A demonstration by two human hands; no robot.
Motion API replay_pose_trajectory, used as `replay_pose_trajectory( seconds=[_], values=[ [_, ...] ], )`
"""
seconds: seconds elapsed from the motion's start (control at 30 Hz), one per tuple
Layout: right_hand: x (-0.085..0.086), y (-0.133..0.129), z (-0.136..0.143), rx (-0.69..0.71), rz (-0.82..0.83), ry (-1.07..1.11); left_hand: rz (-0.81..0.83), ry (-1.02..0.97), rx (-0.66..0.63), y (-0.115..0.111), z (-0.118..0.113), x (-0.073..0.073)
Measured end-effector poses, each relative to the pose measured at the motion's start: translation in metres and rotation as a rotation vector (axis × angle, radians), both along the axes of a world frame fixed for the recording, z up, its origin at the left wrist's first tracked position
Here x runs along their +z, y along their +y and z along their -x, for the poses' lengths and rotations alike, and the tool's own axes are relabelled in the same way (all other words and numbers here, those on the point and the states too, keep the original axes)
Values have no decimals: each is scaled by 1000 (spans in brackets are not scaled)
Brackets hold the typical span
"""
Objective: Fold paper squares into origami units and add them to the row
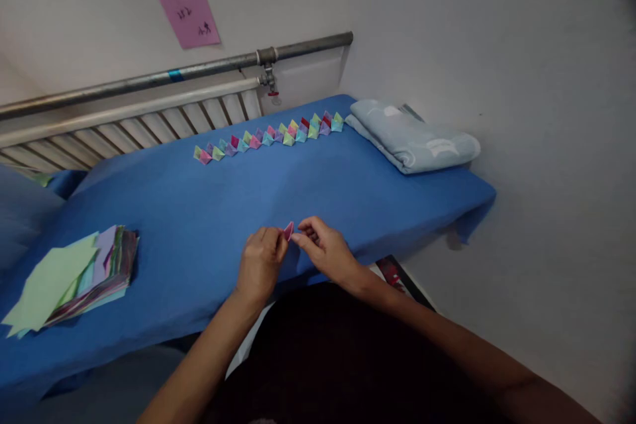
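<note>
A small folded pink paper (289,231) sticks up from the fingers of my left hand (262,257), which pinch it above the front part of the blue cloth (213,212). Just to its right, my right hand (322,248) has curled fingers with the thumb and forefinger apart, close to the paper; I see nothing between them. Toward the back of the cloth, several folded paper pieces in many colours (268,137) stand in a long row. At the left lies a loose stack of coloured paper sheets (59,278), pale green on top.
A folded light blue blanket (412,136) lies at the back right, beside the wall. Behind the cloth are a white radiator (163,122) and a metal pipe (218,67) with a valve. A pink note (189,16) hangs on the wall.
</note>
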State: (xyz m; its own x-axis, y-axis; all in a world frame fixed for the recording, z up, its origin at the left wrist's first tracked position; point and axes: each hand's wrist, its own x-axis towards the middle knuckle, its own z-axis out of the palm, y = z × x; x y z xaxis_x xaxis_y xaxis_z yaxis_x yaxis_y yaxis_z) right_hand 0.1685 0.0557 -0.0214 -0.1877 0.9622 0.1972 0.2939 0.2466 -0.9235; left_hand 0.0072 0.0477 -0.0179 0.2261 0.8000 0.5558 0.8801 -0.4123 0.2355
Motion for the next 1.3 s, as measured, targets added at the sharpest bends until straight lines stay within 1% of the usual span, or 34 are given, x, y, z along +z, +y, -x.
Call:
replay_pose_trajectory(
  seconds=[0.07,0.2,0.33,0.43,0.53,0.7,0.87,0.97,1.07,1.17,1.3],
  values=[
    [3,2,6,-1,-8,9,-41,-22,8,-3,-5,2],
    [4,5,11,-72,-30,-83,-107,-9,41,-5,-12,3],
    [2,5,12,-82,-30,-116,-122,-69,74,-2,-15,2],
    [1,6,15,-81,-21,-88,-82,-180,94,0,-16,1],
    [0,6,16,-77,-48,-90,-19,-259,98,-2,-17,1],
    [-1,6,13,-69,-79,-163,59,-297,73,-5,-19,3],
    [0,5,11,-53,-68,-175,116,-313,58,-5,-18,3],
    [0,4,12,-60,-53,-114,149,-387,55,-5,-18,4],
    [-1,4,13,-49,-13,34,182,-484,39,-5,-19,5],
    [-3,4,14,-45,65,164,235,-586,24,-5,-19,6],
    [-2,4,15,-37,171,301,356,-761,53,-4,-18,6]
  ],
)
